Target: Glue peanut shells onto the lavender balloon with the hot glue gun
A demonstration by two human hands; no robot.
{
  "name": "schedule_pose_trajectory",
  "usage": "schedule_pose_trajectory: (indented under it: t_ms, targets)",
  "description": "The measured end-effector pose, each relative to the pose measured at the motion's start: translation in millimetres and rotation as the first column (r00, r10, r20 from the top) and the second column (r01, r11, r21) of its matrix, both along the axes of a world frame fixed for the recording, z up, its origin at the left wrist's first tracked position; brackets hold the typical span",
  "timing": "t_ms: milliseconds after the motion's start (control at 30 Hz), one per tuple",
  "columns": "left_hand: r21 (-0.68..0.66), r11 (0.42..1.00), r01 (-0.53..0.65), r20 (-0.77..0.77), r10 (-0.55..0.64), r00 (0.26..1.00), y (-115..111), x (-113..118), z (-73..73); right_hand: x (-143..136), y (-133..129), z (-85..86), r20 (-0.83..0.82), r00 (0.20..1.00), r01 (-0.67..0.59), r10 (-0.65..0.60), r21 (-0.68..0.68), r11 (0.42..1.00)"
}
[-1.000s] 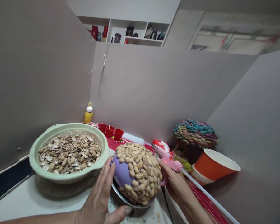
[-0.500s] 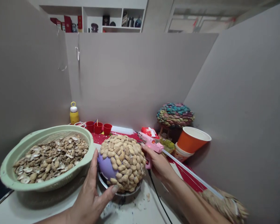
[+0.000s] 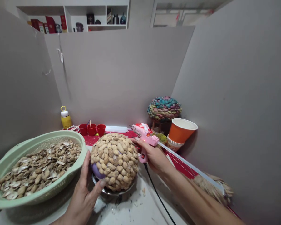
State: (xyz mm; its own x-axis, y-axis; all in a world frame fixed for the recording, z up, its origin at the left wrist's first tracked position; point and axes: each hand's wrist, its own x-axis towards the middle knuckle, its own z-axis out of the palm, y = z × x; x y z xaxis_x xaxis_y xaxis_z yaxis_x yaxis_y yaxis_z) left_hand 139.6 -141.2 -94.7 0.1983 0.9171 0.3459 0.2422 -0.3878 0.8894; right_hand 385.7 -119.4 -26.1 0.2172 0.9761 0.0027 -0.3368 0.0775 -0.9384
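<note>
So the ball point(image 3: 115, 159) is pretty much a big round shell of whole peanuts, tan and bumpy, packed tight side by side and lying at all sorts of angles. A smooth purple patch point(image 3: 97, 172) of the base shows at the lower left, and tiny slivers of purple peek through between some of the nuts higher up. It sits in a shiny metal bowl point(image 3: 115, 193) on the white tabletop point(image 3: 121, 212), and only the front rim of that is visible.

Position-wise, the ball is right between the two hands. The left hand point(image 3: 83, 190) is cupped at its left side, thumb and fingers spread well apart, with the thumb at the lower front and the bare purple bit sitting in that gap. The right hand point(image 3: 153, 153) is wrapped around a pink glue gun point(image 3: 142, 135), just right of the ball, fingertips right by the nutty side; can't tell if they actually touch it. A long clear glue stick point(image 3: 189, 162) runs out the back above the right forearm, and a black cord point(image 3: 154, 183) hangs below the grip. Just left of the left hand is a green basket point(image 3: 82, 150) full of peanut shells point(image 3: 44, 168).
</note>
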Motion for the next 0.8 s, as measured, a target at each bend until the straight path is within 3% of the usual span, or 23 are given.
schedule_pose_trajectory:
  t_ms: [200,433,633,800]
  targets:
    - [0.031,0.999,0.043,-0.014,-0.042,0.999,2,-5,-5.8,1,-2,3.9,0.012,1.000,0.012,-0.013,0.043,0.999]
    - [0.158,0.987,-0.031,-0.011,0.033,0.999,-3,-3,-10.9,3,4,-5.9,-0.080,0.995,-0.045,0.051,0.074,0.996]
    - [0.475,0.880,0.002,-0.068,0.034,0.997,-9,-7,-12.1,8,6,-12.2,-0.115,0.993,-0.031,0.040,0.074,0.997]
    - [0.531,0.848,-0.002,-0.023,0.016,1.000,-10,-6,-8.9,11,8,-18.4,-0.117,0.991,-0.053,0.056,0.028,0.998]
